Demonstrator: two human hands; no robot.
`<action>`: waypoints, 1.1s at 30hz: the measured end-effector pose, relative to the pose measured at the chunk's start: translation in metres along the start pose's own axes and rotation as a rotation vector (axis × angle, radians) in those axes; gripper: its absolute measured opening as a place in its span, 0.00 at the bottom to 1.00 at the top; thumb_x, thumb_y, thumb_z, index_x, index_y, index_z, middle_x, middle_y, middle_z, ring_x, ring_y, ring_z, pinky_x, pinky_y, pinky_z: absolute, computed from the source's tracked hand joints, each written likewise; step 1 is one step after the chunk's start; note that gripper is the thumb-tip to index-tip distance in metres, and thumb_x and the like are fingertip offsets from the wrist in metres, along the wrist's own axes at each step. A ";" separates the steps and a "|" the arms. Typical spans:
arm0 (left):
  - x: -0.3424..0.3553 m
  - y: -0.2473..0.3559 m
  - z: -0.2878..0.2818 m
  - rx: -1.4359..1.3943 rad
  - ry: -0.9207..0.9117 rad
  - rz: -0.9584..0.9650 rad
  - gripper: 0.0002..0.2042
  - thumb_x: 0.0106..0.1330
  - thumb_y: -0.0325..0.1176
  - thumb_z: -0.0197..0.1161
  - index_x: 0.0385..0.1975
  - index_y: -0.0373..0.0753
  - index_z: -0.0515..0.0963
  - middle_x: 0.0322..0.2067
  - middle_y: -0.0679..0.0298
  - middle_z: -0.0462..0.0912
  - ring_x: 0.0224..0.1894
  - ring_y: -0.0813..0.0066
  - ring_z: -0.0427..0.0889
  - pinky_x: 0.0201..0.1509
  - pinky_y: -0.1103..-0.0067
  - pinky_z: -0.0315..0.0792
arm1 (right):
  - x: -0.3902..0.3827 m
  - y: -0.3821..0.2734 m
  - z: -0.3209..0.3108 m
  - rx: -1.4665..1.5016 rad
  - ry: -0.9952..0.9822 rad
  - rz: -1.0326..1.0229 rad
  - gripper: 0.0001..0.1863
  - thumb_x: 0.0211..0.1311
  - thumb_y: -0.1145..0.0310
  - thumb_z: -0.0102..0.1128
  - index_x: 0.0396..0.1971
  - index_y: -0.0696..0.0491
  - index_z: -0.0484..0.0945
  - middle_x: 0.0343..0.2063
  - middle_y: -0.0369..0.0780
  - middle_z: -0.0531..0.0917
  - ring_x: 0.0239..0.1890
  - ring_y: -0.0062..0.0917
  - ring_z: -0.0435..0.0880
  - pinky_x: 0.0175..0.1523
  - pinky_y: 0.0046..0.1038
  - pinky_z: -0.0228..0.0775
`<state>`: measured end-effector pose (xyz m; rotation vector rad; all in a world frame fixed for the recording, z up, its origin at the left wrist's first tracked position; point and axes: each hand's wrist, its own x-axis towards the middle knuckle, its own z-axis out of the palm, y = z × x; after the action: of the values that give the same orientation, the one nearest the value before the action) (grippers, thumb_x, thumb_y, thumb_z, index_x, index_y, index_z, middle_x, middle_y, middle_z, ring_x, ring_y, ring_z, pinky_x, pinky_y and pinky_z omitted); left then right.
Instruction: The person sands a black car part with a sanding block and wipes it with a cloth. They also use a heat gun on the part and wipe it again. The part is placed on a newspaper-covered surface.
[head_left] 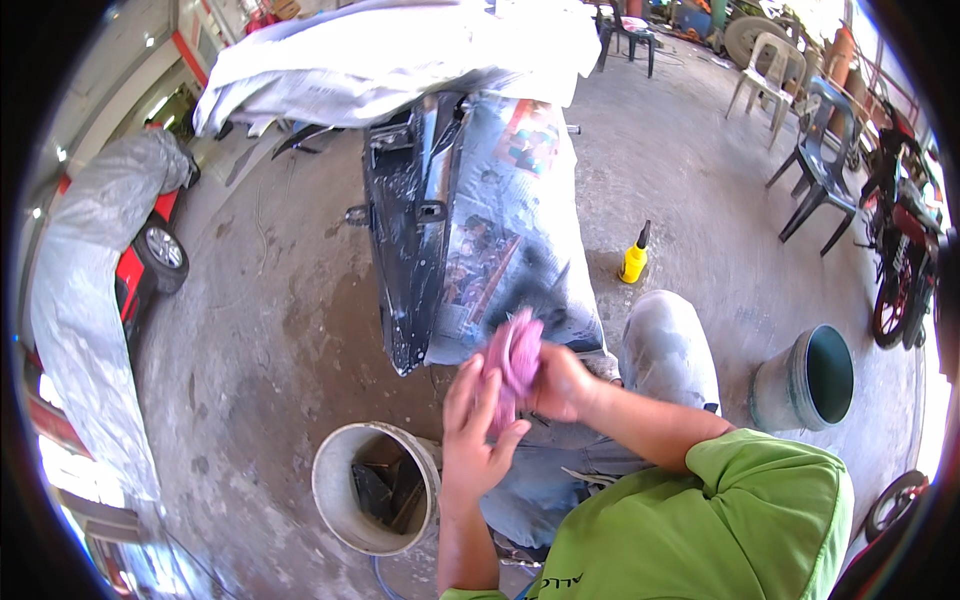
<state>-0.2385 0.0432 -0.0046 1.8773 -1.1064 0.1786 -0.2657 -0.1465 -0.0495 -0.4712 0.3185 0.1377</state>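
Left hand (pixel 474 438) and right hand (pixel 563 384): fingers holding pink cloth (pixel 520 362). Yellow bottle (pixel 633 265) stands at two o'clock from it.

A green short-sleeved shirt (pixel 700 520) (dark lettering (pixel 563 582) on it) tops faded blue trousers (pixel 672 345).

Dark lettering (pixel 563 582) on green shirt (pixel 690 515)

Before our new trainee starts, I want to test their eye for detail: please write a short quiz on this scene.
1. What colour is the cloth between the left hand and right hand?
2. True or false: the yellow bottle stands on the floor.
3. What does the silvery cover at the picture's left partly hide? A, a motorcycle; B, a red car; C, a chair.

Key: 1, pink; 2, true; 3, B.
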 end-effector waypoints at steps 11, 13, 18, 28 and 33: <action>-0.163 -0.146 0.000 0.595 0.267 -0.451 0.18 0.65 0.25 0.65 0.56 0.35 0.80 0.58 0.49 0.78 0.59 0.49 0.79 0.61 0.60 0.75 | 0.207 -0.200 0.200 -1.258 0.691 -1.354 0.46 0.62 0.61 0.57 0.71 0.76 0.50 0.70 0.74 0.54 0.74 0.62 0.57 0.80 0.44 0.47; -0.194 -0.140 0.023 0.596 0.201 -0.568 0.20 0.64 0.26 0.66 0.57 0.36 0.80 0.62 0.48 0.75 0.61 0.48 0.77 0.63 0.59 0.74 | 0.223 -0.185 0.167 -1.290 0.703 -1.507 0.43 0.61 0.61 0.58 0.68 0.76 0.56 0.67 0.75 0.59 0.70 0.64 0.62 0.78 0.47 0.52; -0.174 -0.140 0.010 0.683 0.123 -0.708 0.23 0.64 0.30 0.69 0.61 0.38 0.78 0.66 0.45 0.70 0.64 0.45 0.74 0.65 0.59 0.72 | 0.207 -0.171 0.123 -1.598 0.329 -1.506 0.34 0.63 0.67 0.57 0.66 0.68 0.64 0.68 0.68 0.63 0.71 0.63 0.62 0.77 0.48 0.55; -0.180 -0.147 0.013 0.684 0.141 -0.698 0.20 0.67 0.33 0.67 0.58 0.39 0.81 0.66 0.45 0.73 0.64 0.46 0.76 0.65 0.61 0.74 | 0.146 -0.184 0.134 -0.500 0.184 -1.039 0.15 0.69 0.76 0.55 0.52 0.57 0.83 0.40 0.42 0.88 0.41 0.27 0.87 0.45 0.33 0.80; -0.176 -0.144 0.014 0.710 0.159 -0.672 0.17 0.67 0.31 0.66 0.55 0.38 0.83 0.65 0.48 0.75 0.63 0.47 0.77 0.63 0.62 0.75 | 0.153 -0.246 0.085 -0.882 -0.083 -1.020 0.26 0.69 0.77 0.47 0.65 0.48 0.77 0.71 0.50 0.70 0.75 0.36 0.66 0.75 0.30 0.60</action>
<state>-0.2373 0.1668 -0.1962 2.6998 -0.2501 0.3541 -0.0491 -0.3156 0.0761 -1.4389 -0.1157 -0.7285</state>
